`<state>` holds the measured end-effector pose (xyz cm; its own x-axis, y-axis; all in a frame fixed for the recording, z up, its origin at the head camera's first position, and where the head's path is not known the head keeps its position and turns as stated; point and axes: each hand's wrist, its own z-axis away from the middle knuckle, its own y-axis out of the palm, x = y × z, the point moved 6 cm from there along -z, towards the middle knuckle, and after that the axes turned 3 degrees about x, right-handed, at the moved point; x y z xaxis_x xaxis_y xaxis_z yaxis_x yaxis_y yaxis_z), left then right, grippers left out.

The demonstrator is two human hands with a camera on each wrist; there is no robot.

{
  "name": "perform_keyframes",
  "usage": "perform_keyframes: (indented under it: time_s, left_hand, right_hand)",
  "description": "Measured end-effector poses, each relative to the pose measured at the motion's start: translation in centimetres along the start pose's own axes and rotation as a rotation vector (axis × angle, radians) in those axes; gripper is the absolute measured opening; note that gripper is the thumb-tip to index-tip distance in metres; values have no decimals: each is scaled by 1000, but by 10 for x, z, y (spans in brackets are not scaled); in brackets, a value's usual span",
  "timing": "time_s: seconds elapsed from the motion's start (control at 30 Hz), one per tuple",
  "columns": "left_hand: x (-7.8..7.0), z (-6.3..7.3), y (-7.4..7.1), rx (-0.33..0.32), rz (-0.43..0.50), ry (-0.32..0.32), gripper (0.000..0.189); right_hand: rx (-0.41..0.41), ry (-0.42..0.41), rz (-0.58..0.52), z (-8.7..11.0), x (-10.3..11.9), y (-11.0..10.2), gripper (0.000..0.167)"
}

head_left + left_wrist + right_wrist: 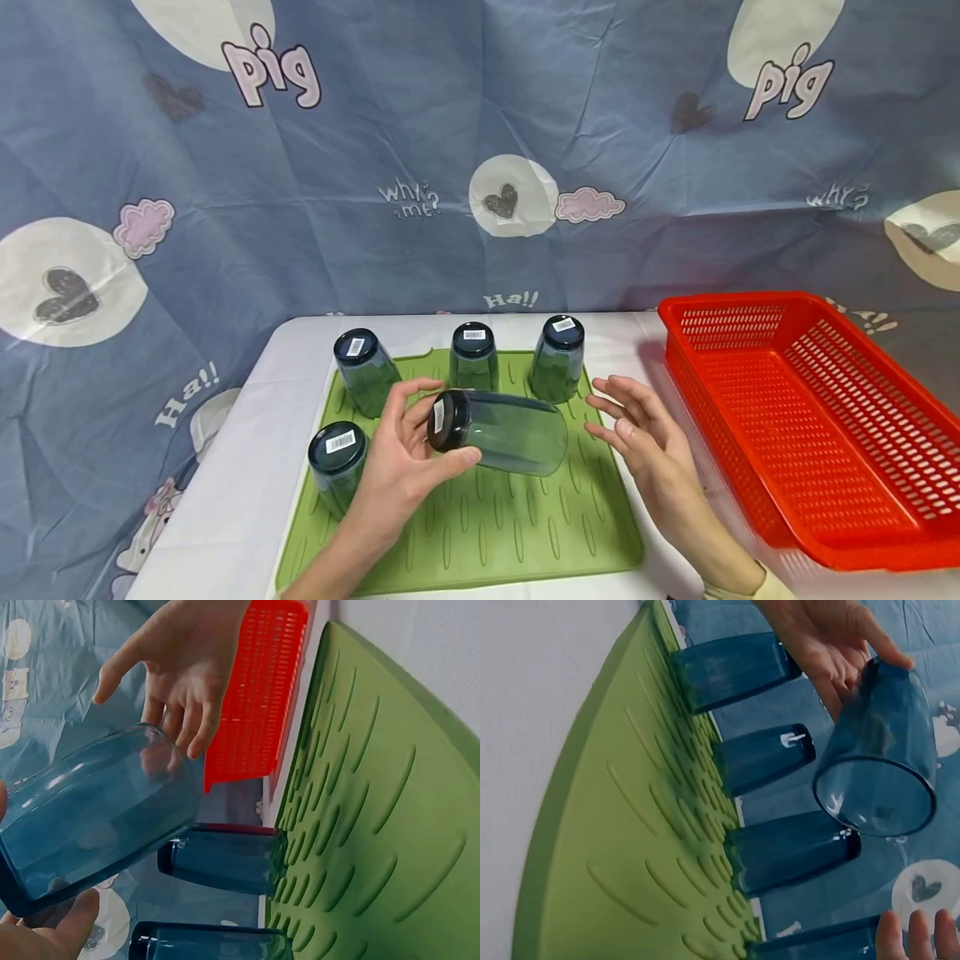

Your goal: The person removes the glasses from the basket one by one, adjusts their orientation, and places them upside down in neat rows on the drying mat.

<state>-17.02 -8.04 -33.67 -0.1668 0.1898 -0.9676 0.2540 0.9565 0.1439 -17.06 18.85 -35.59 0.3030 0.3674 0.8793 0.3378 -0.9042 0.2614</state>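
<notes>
In the head view my left hand (401,467) grips a blue-tinted drinking glass (513,433) near its dark base. The glass lies sideways above the green drying mat (517,533), its mouth toward the right. My right hand (648,446) is apart from it at the right, fingers spread and holding nothing. In the right wrist view the rim of the held glass (877,796) faces the camera. Several matching glasses stand upside down on the mat, among them a front left glass (337,467), a back middle glass (474,358) and a back right glass (557,358).
A red plastic basket (720,425) with slotted walls stands right of the mat, with nothing seen inside. White cloth (217,492) covers the table. Behind it hangs a blue printed curtain (405,250). Another upturned glass (367,375) stands at the mat's back left.
</notes>
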Motion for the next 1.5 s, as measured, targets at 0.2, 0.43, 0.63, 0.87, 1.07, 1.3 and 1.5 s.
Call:
perform_keyframes:
  time_s: [0.2,0.43,0.63,0.87,1.07,1.3,1.5]
  left_hand:
    - [0,-1,-7,-35,-68,-79,82]
    - [0,-3,-12,-38,-184,-107,71]
    - [-3,-4,-15,-23,-272,-62,68]
    - [0,-5,-14,-20,-313,-51,65]
    - [13,-7,-11,-36,-329,-98,66]
    - [24,-7,-9,-58,-379,-117,65]
    - [31,-5,-8,-70,-446,-157,66]
  right_hand:
    - [-22,-2,47,-3,3,-4,44]
    - [-45,-16,93,-5,5,-8,44]
    - [-51,-24,125,-6,6,-13,42]
    - [-61,-12,153,-6,5,-16,43]
    - [-74,-8,166,-6,6,-18,42]
    - [-72,-24,168,-6,10,-19,41]
    - [-88,-13,180,-6,9,-19,41]
